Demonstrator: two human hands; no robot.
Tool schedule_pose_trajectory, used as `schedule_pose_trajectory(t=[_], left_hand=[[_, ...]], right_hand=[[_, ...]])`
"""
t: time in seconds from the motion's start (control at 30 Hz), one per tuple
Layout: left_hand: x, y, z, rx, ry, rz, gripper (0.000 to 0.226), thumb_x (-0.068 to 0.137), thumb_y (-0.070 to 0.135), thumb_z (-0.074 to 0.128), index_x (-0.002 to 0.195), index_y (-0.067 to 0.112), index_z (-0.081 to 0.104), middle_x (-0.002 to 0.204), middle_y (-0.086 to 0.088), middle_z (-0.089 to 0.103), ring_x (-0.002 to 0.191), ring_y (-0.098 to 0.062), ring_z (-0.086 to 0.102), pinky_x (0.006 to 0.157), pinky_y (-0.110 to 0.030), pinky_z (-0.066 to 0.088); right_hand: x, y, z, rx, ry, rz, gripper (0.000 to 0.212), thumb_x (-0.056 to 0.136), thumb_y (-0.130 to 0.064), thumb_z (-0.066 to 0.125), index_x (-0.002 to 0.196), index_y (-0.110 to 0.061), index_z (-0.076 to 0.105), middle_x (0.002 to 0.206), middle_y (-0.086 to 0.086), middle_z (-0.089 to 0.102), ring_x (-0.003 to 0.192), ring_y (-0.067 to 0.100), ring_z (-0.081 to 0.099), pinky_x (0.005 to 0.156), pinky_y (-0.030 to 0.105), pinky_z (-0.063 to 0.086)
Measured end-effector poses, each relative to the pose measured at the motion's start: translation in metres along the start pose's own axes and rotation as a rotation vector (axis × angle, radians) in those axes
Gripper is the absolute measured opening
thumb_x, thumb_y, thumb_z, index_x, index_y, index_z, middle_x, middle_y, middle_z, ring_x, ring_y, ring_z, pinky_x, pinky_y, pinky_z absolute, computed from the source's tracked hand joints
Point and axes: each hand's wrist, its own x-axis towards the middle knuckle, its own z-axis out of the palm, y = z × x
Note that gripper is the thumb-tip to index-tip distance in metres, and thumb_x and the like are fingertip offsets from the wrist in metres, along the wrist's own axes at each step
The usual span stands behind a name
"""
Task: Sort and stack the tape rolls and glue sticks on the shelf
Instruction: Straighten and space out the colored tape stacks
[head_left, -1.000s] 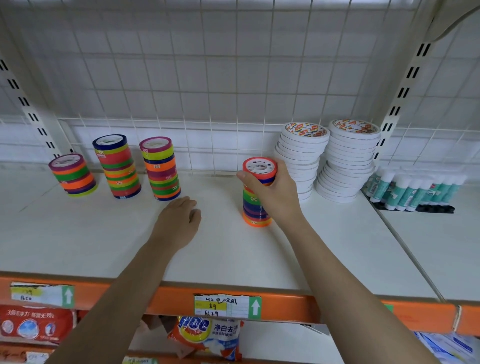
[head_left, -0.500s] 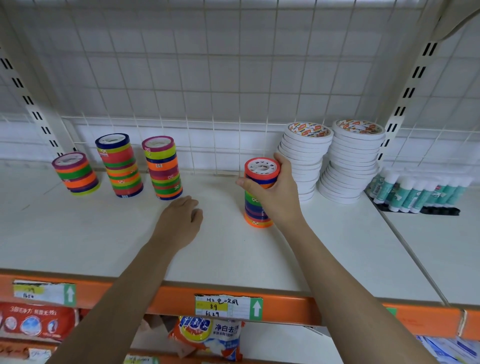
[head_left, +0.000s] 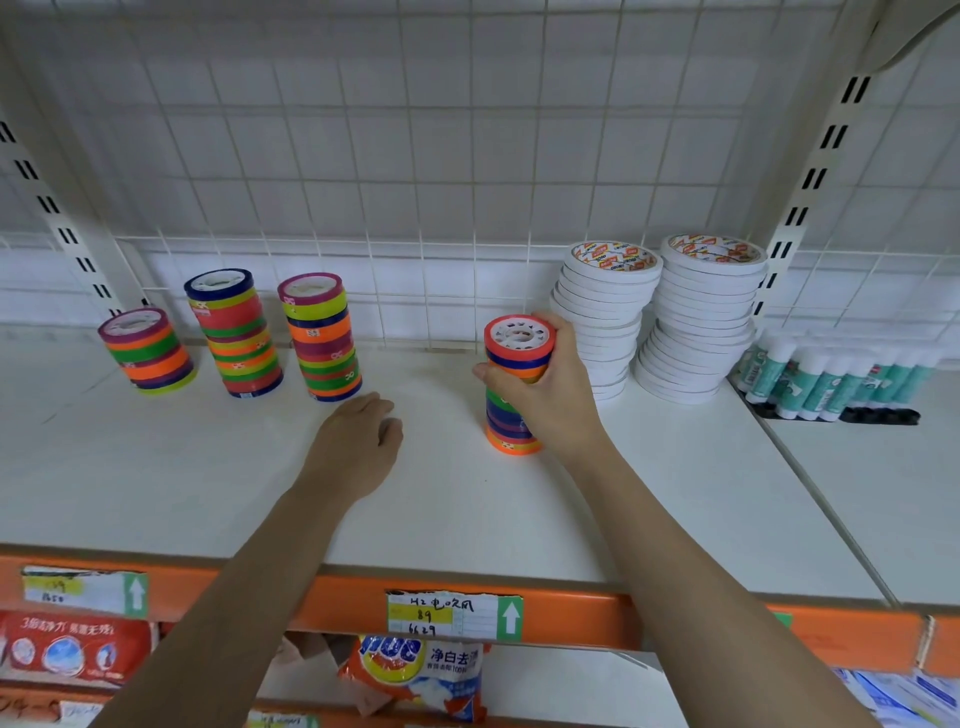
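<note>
At the middle of the shelf (head_left: 208, 493), the right hand (head_left: 550, 400) grasps a stack of coloured tape rolls (head_left: 514, 389).

The stack stands upright on the shelf, fingers and thumb curled round its upper half; the left hand (head_left: 358, 441) rests relaxed on the shelf, holding nothing, just in front of the nearest coloured stack. The step looks like shifting this stack to join its kind: three coloured stacks (head_left: 236, 332) stand near the back left corner, so the next move calls for a level carry leftward without spilling rolls. Two white tape stacks (head_left: 660, 317) stand back right; glue sticks (head_left: 836, 379) lie beyond, too crowded to count.
</note>
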Motion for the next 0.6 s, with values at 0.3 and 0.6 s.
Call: schedule_pose_trajectory(t=[0.3,0.6], left_hand=[[0.001,0.001,0.0,-0.002,0.002,0.001,0.04,0.098,0.022,0.039,0.135,0.006,0.045,0.142,-0.007,0.043,0.132,-0.021,0.037,0.107,-0.027,0.027],[0.001,0.0,0.001,0.0,0.001,0.004,0.04,0.098,0.021,0.039,0.134,0.006,0.045,0.141,-0.007,0.045,0.131,-0.02,0.038,0.107,-0.026,0.027]], right_hand=[[-0.002,0.001,-0.007,0.037,-0.111,0.041,0.085,0.08,-0.013,0.071,0.143,-0.028,0.015,0.127,-0.008,0.046,0.112,0.011,0.052,0.09,0.026,0.047],[-0.009,0.002,-0.01,0.016,-0.033,0.009,0.094,0.071,-0.017,0.08,0.143,-0.025,0.02,0.119,-0.017,0.045,0.103,0.002,0.052,0.077,0.008,0.044]])
